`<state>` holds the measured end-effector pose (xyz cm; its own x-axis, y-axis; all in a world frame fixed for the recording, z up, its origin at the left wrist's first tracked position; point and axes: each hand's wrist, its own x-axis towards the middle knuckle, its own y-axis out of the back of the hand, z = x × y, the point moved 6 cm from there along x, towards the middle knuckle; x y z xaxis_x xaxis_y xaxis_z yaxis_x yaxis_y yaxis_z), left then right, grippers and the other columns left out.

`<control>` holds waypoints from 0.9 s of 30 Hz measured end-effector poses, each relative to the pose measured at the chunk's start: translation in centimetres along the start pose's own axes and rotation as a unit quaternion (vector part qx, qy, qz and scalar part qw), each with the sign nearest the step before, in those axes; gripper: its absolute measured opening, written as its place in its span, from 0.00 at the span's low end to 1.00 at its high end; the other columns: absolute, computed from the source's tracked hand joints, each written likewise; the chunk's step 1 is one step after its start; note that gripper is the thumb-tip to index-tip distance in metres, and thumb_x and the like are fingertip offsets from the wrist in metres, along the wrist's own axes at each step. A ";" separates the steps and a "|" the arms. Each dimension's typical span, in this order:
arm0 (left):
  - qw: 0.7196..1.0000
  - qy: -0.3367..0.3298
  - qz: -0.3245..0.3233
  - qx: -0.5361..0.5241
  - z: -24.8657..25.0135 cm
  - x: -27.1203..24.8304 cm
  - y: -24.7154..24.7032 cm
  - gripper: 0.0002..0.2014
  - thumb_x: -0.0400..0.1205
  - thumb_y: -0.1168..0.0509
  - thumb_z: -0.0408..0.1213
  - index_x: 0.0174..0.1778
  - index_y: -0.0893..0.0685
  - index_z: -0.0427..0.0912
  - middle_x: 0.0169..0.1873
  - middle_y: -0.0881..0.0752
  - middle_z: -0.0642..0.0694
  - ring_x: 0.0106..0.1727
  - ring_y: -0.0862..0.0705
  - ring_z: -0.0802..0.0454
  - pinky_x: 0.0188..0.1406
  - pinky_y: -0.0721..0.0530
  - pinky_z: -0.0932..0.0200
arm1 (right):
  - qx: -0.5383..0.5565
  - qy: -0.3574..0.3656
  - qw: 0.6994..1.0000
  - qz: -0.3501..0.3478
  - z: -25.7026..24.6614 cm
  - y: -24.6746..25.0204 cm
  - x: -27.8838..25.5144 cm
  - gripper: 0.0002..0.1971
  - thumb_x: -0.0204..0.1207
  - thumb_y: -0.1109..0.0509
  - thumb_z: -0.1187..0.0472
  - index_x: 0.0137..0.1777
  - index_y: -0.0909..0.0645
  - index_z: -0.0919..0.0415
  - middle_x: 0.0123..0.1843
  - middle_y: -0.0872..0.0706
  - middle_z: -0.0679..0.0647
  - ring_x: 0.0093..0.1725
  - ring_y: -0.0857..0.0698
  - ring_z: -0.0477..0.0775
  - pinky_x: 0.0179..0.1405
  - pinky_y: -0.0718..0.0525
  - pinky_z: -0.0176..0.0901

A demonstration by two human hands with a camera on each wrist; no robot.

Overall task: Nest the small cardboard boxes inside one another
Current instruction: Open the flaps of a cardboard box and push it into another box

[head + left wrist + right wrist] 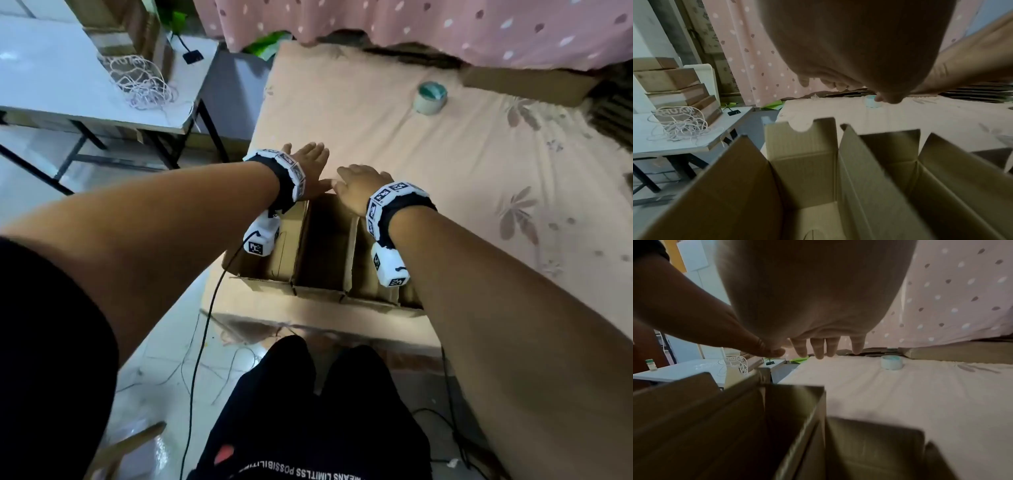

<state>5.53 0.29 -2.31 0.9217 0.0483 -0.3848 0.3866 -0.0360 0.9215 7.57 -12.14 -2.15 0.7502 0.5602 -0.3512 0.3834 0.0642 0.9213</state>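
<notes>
Three open brown cardboard boxes stand side by side at the near edge of the pink bed: the left box [274, 250], the middle box [325, 246] and the right box [366, 277]. My left hand [310, 164] hovers palm down over the far rim of the left box, fingers straight and holding nothing. My right hand [359, 183] hovers just beside it over the middle box's far rim, also empty, thumbs nearly meeting. In the left wrist view the left box [803, 162] and middle box [890, 154] gape below the palm. In the right wrist view straight fingers [818, 348] hang above a box wall [793, 402].
A roll of tape [431, 97] lies farther back on the bed sheet [445, 205]. Flat cardboard [524, 85] lies along the back under a pink dotted curtain. A white side table [51, 78] with tangled white cord [144, 82] stands left. A black cable [205, 325] hangs to the floor.
</notes>
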 end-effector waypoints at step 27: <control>0.925 0.031 0.379 -0.004 3.1 -18.7 -3.7 0.28 0.91 0.53 0.53 0.78 0.26 0.38 0.77 0.24 0.34 0.76 0.23 0.36 0.73 0.27 0.35 | -0.012 0.071 0.953 0.295 -7.0 -2.1 -13.5 0.25 0.90 0.50 0.45 0.72 0.19 0.58 0.73 0.17 0.64 0.71 0.19 0.67 0.67 0.24 0.54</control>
<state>-13.01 -3.62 1.33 0.9239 0.0697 0.3762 -0.3711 -0.0754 0.9255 -7.17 -14.05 1.83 0.7496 0.6115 0.2534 -0.0963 -0.2780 0.9557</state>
